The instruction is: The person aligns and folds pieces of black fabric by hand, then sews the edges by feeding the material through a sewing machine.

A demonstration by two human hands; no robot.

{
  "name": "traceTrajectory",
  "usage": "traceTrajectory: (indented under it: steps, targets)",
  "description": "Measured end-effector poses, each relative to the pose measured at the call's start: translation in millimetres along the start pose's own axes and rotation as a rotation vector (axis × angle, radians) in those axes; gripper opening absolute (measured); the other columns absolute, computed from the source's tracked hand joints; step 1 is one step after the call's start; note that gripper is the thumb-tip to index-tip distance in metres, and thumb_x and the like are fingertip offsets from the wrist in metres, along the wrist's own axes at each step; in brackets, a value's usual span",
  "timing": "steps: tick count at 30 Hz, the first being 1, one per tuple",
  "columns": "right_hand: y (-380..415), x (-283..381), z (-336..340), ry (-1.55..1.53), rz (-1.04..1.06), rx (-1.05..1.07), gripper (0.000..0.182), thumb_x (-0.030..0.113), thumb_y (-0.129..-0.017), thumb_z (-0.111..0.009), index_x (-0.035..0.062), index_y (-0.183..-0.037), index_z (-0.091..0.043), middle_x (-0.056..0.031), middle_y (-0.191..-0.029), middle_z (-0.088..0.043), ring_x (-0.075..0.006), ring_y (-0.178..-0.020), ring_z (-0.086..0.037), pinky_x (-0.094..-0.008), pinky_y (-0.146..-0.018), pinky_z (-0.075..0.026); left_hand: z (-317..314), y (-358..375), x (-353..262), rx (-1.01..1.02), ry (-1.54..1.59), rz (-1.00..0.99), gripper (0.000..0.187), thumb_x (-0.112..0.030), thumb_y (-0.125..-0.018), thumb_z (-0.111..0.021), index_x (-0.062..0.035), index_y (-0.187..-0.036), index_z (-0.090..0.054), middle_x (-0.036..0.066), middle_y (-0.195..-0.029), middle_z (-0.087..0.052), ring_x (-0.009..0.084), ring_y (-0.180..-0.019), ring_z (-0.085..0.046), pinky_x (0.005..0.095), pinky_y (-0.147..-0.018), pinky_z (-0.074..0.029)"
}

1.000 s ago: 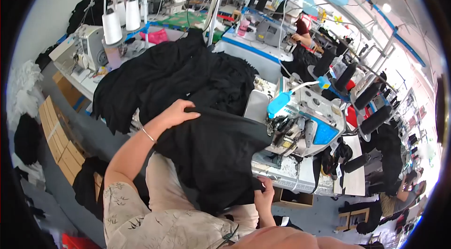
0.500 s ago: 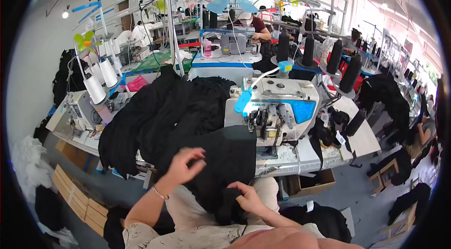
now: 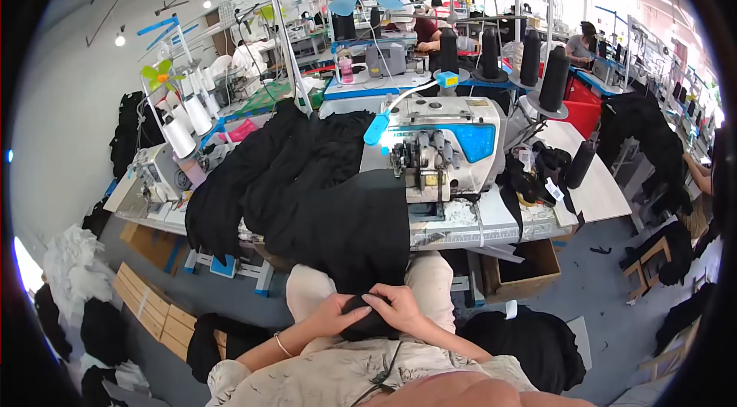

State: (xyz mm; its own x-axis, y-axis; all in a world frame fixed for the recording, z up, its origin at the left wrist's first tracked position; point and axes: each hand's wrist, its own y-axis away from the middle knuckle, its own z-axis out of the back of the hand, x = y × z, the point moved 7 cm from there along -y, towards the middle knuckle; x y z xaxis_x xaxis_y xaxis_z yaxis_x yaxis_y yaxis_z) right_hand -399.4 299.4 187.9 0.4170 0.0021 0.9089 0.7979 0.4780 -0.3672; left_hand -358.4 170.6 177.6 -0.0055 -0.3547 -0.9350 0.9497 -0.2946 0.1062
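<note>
Black fabric [image 3: 338, 215] lies over the table's front edge beside the sewing machine [image 3: 453, 146] and hangs down to my lap. My left hand [image 3: 338, 315], with a bracelet at the wrist, is closed on the lower end of this fabric. Right beside it my right hand [image 3: 395, 307] grips the same part, thumb and fingers pinched together. The two hands nearly touch. The fabric's upper right part lies at the machine's needle area, where a blue lamp [image 3: 377, 128] shines. Folds hide some of the fingertips.
A black fabric pile [image 3: 292, 154] covers the table's left part. Thread cones [image 3: 553, 81] stand behind the machine. Black scraps [image 3: 541, 173] lie to its right. An open wooden drawer [image 3: 522, 273] is below the table. Other people [image 3: 581, 46] sit at machines farther back.
My left hand has moved down and right from above the fabric and now grips it beside my right hand. The hanging fabric end is drawn together between them. The camera view has shifted.
</note>
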Motion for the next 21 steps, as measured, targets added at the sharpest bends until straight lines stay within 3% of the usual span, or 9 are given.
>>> traceTrajectory:
  steps: [4, 8, 11, 14, 18, 21]
  targets:
    - [8.0, -0.3, -0.6, -0.115, 0.024, 0.063, 0.018, 0.017, -0.088, -0.063, -0.0014, -0.088, -0.064, -0.0090, -0.067, -0.063, -0.0091, -0.060, -0.057, -0.0266, -0.055, -0.044, -2.6, 7.3, -16.2, -0.001, 0.054, -0.036, 0.022, -0.021, -0.094, -0.057, 0.0001, -0.096, -0.065, -0.004, -0.074, -0.062, 0.0025, -0.069, -0.050, 0.0218, -0.062, -0.043]
    - [21.3, -3.9, -14.3, -0.284, -0.045, 0.243, 0.019, 0.017, -0.088, -0.064, -0.0013, -0.093, -0.063, -0.0003, -0.071, -0.061, -0.0023, -0.068, -0.050, -0.0234, -0.058, -0.043, 13.5, 13.3, -23.7, -0.006, 0.099, -0.102, 0.017, -0.012, -0.093, -0.054, 0.0012, -0.095, -0.065, -0.003, -0.076, -0.061, 0.0030, -0.070, -0.051, 0.0206, -0.062, -0.043]
    - [26.5, -6.5, -33.7, -0.296, 0.053, 0.308, 0.021, 0.018, -0.087, -0.067, -0.0012, -0.096, -0.064, 0.0012, -0.069, -0.056, -0.0028, -0.066, -0.045, -0.0234, -0.056, -0.040, 24.5, 19.6, -42.6, -0.040, 0.171, -0.133, 0.015, -0.002, -0.090, -0.053, 0.0036, -0.096, -0.065, 0.000, -0.079, -0.063, 0.0047, -0.073, -0.054, 0.0220, -0.065, -0.045]
    - [31.7, -51.8, -45.2, -0.289, -0.108, 0.343, 0.020, 0.017, -0.088, -0.066, -0.0023, -0.092, -0.064, 0.0010, -0.069, -0.055, -0.0043, -0.065, -0.043, -0.0255, -0.055, -0.038, 40.0, 26.3, -54.2, -0.122, 0.172, -0.140, 0.014, 0.002, -0.088, -0.052, 0.0050, -0.093, -0.065, 0.002, -0.081, -0.065, 0.0059, -0.075, -0.056, 0.0226, -0.067, -0.047]
    - [27.4, -41.6, -28.7, -0.282, -0.002, 0.218, 0.022, 0.017, -0.091, -0.061, -0.0042, -0.085, -0.059, -0.0011, -0.071, -0.049, -0.0052, -0.065, -0.041, -0.0254, -0.055, -0.035, 58.4, 29.1, -49.1, -0.209, 0.034, -0.229, 0.013, 0.000, -0.089, -0.056, 0.0046, -0.097, -0.065, 0.000, -0.085, -0.065, 0.0060, -0.076, -0.057, 0.0226, -0.070, -0.048]
    - [26.1, -31.5, -24.4, -0.319, 0.019, 0.242, 0.025, 0.015, -0.094, -0.057, -0.0045, -0.079, -0.053, -0.0021, -0.071, -0.046, -0.0071, -0.065, -0.039, -0.0252, -0.057, -0.034, 65.1, 30.1, -57.0, -0.294, 0.095, -0.166, 0.014, -0.004, -0.091, -0.054, 0.0053, -0.091, -0.064, -0.002, -0.076, -0.062, 0.0039, -0.073, -0.054, 0.0217, -0.065, -0.045]
